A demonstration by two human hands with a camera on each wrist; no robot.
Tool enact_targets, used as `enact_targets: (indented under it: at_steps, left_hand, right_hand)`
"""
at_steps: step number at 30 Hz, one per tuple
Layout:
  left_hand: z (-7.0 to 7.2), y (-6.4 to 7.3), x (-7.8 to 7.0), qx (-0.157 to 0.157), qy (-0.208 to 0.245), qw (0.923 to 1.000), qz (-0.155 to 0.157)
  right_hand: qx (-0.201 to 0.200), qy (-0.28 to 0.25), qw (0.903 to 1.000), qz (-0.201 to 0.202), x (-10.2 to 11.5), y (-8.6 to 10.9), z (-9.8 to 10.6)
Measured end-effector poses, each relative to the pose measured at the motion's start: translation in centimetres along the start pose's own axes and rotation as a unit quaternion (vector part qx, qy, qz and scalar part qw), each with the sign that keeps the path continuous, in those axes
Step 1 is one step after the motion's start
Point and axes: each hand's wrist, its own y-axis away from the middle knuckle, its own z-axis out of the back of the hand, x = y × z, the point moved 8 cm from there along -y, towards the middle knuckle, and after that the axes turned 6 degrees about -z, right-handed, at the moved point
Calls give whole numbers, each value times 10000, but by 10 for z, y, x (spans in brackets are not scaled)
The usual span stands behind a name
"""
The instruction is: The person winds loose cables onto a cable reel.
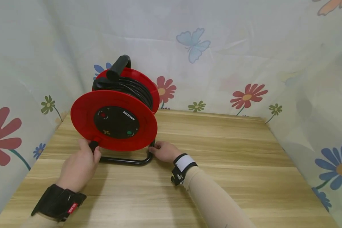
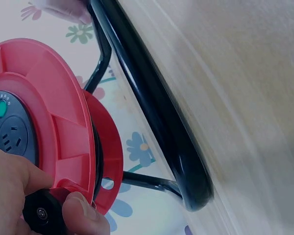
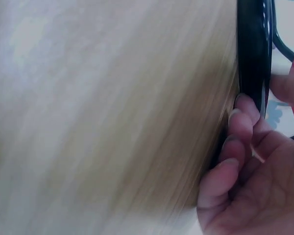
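Observation:
A red cable reel [image 1: 82, 109] with black cable [image 1: 136, 91] wound between its two discs stands on the left of the table. At the lower left of the front disc, my left hand [image 1: 79, 166] grips the black crank knob [image 2: 41, 213] between thumb and fingers. My right hand [image 1: 166, 152] pinches the black tubular stand [image 1: 125, 161] near its right bend, thumb on one side and curled fingers on the other in the right wrist view. Sockets and a green button [image 2: 1, 108] show on the dark centre panel in the left wrist view.
The reel's black carrying handle [image 1: 118, 68] rises at the top. A wooden table [image 1: 216, 152] extends to the right and front. White curtains [image 1: 231, 47] printed with flowers and butterflies surround it at the back and sides.

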Motion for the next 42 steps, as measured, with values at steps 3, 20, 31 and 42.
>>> enact_targets:
  at_steps: [3,20,31,42]
  left_hand:
    - [2,1,0,-107,-50,9999,-69]
    - [5,-1,6,-303,-200,9993,-31]
    - [3,-2,3,-75,-49,9999,54]
    - [22,-17,-79,-834,-1059,9755,-1737]
  right_hand:
    - [50,-62,10000,-42,1,-5,-4]
    - [-545,467,9973,-141,15,-15,-4]
    - [-656,366,9969,-246,15,-18,1]
    - [-1265,557,9904,80,-4,13,24]
